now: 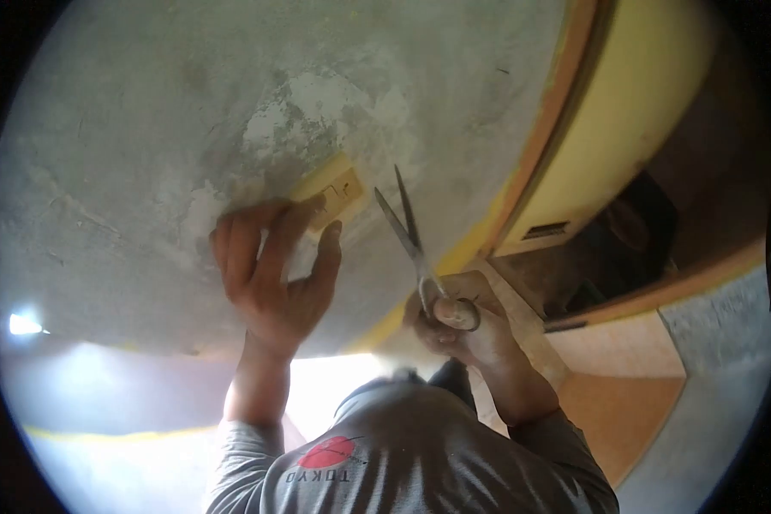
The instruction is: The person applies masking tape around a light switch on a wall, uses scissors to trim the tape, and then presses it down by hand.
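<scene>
A small pale-yellow rectangular piece [343, 184] with dark, crooked marks on its face lies tilted against the grey surface. My left hand [274, 253] grips its lower end, fingertips on top and thumb along the near edge. Scissors [409, 227] are in my right hand [467, 325], which is closed around the finger loops. Their blades point up and left, slightly apart, with the tips just to the right of the yellow piece. Part of the handle is hidden by my fingers.
The grey, rough surface [146, 111] has whitish flaking patches. On the right is a yellow panel [625, 103] with an orange-brown edge, and a dark recess [617, 240] beside it. A tan-orange panel [625, 411] shows lower right. Bright light enters at lower left.
</scene>
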`<state>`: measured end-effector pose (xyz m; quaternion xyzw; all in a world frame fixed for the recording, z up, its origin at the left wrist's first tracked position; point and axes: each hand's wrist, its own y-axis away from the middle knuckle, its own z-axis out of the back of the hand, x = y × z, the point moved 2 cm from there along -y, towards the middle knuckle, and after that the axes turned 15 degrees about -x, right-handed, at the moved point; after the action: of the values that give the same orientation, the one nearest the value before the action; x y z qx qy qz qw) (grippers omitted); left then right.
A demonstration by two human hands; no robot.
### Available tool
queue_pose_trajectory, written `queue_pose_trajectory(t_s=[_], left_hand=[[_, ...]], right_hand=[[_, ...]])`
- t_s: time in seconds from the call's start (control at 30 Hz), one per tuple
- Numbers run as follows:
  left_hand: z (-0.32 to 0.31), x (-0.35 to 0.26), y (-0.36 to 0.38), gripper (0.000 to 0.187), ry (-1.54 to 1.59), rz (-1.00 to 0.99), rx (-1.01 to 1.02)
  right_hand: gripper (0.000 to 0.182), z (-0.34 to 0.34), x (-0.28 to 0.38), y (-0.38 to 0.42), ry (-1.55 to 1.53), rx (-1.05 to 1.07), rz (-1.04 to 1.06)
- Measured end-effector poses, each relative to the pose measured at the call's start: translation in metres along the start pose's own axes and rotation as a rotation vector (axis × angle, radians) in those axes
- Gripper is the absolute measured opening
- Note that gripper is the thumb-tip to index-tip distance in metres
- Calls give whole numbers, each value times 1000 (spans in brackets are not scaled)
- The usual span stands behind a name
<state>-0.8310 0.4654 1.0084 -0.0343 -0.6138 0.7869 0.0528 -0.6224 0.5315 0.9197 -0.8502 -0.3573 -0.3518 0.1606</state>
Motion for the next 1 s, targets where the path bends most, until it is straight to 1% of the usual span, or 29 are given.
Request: queue_pose_trajectory(t_s=[0.03,0.17,0.23,0.27,0.33,0.4,0.43,0.5,0.6,0.7,0.83,1.0], left_hand=[[-6,-3,-1,34,-108,-7,-10],[-29,-14,-9,34,-283,8,18],[-36,-19,-10,32,-344,78,34],[-39,-18,-8,32,-369,80,49],[-41,-16,-5,29,-390,75,16],[-44,-17,-6,28,-410,65,24],[-45,-17,-6,27,-413,54,16],[-49,-14,-6,26,-423,41,13],[-49,-14,-5,26,-435,31,7],[-51,-13,-5,26,-433,18,1],[-53,-14,-7,27,-424,11,7],[-54,-11,-4,27,-408,-3,-8]], right_hand=[[37,8,3,-8,-19,32,-50],[38,23,20,-25,-39,143,-229],[37,25,28,-28,-59,198,-254],[37,25,29,-29,-61,225,-267],[36,26,33,-33,-79,230,-317],[35,26,35,-39,-6,265,-276],[35,26,34,-43,-16,264,-279],[33,26,31,-48,-3,236,-367],[31,25,26,-56,-14,260,-384],[31,23,26,-59,-26,271,-330],[29,23,29,-59,19,288,-360],[28,20,30,-60,-47,274,-339]])
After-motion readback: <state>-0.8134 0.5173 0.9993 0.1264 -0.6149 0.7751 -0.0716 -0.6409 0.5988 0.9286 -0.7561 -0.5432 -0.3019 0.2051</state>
